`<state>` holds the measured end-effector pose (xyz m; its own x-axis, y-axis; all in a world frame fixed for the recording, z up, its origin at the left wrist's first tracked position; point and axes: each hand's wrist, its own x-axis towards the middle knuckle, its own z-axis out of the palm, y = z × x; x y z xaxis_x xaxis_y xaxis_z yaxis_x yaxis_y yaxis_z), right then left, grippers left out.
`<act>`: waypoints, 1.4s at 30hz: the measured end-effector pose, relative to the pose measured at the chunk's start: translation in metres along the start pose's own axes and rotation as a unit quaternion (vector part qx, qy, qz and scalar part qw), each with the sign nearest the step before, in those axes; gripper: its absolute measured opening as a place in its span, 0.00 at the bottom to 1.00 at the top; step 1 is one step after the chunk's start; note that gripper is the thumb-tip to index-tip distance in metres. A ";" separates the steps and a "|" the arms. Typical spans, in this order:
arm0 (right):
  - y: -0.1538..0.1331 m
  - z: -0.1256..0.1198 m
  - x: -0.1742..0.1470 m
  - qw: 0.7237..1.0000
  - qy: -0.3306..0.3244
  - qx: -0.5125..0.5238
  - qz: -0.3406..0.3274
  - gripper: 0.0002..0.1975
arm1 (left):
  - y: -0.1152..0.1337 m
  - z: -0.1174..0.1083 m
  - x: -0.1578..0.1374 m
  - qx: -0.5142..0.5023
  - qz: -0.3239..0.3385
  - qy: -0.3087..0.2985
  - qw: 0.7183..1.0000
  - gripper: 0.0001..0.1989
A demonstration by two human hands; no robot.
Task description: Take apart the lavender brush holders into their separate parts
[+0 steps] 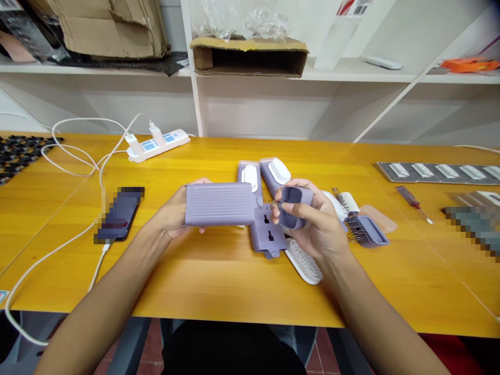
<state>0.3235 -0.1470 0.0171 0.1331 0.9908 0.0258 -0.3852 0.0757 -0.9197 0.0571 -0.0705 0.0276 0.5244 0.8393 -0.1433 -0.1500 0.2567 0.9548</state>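
My left hand (177, 211) is closed around one end of a ribbed purple plastic housing (219, 204), held level above the table. In my right hand (320, 221) is a small hollow purple cup-shaped part (296, 200), its opening turned toward me. A thin metal spring (274, 205) shows by the right fingertips; whether they pinch it I cannot tell. Between and below the hands lies a flat purple plate (269, 237) with dark cut-outs. Behind it rest two purple pieces with white oval tops (249, 178). A white textured oval piece (304, 260) lies under my right hand.
Loose springs (354, 229), a purple frame (369, 232) and a clear pinkish cover (378, 219) lie at right. Beyond are a screwdriver (414, 204) and a metal strip (441, 172). A phone (120, 214), white cable and power strip (160, 145) occupy the left. Shelves rise behind.
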 end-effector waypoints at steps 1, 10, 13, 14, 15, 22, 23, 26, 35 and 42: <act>0.001 0.001 -0.001 1.000 -0.013 0.000 0.011 0.19 | 0.001 0.001 0.000 0.002 -0.004 0.003 1.000 0.19; 0.008 -0.002 -0.002 0.991 -0.088 -0.100 0.030 0.21 | 0.003 0.001 -0.001 0.019 -0.023 0.026 0.999 0.17; 0.011 -0.005 -0.004 0.980 -0.097 -0.171 -0.018 0.20 | 0.000 0.001 0.002 0.021 -0.011 0.025 0.999 0.16; 0.010 -0.005 -0.005 0.977 -0.099 -0.186 -0.028 0.20 | -0.001 0.001 0.002 0.020 -0.009 0.025 0.999 0.16; 0.010 -0.004 -0.006 0.975 -0.099 -0.194 -0.031 0.20 | -0.002 0.002 0.003 0.019 -0.009 0.025 0.999 0.16; 0.003 0.003 -0.012 0.974 -0.082 -0.210 -0.011 0.24 | -0.005 0.004 0.005 0.029 -0.010 0.028 0.999 0.16; 0.003 0.004 -0.013 0.972 -0.079 -0.219 -0.019 0.24 | -0.005 0.005 0.005 0.028 -0.007 0.031 0.999 0.16; 0.005 0.004 -0.014 0.967 -0.068 -0.243 -0.039 0.21 | -0.006 0.006 0.006 0.022 -0.007 0.038 0.999 0.17; 0.010 0.000 -0.009 0.920 -0.116 -0.347 -0.138 0.06 | -0.007 0.007 0.003 0.058 -0.005 0.012 0.998 0.16; -0.001 -0.006 -0.009 0.903 -0.126 -0.378 -0.161 0.04 | 0.007 -0.004 -0.003 0.104 0.007 -0.010 0.994 0.14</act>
<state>0.3280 -0.1567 0.0153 -0.1213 0.9323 0.3408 0.3819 0.3608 -0.8509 0.0516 -0.0694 0.0339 0.5399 0.8320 -0.1275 0.0192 0.1392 0.9901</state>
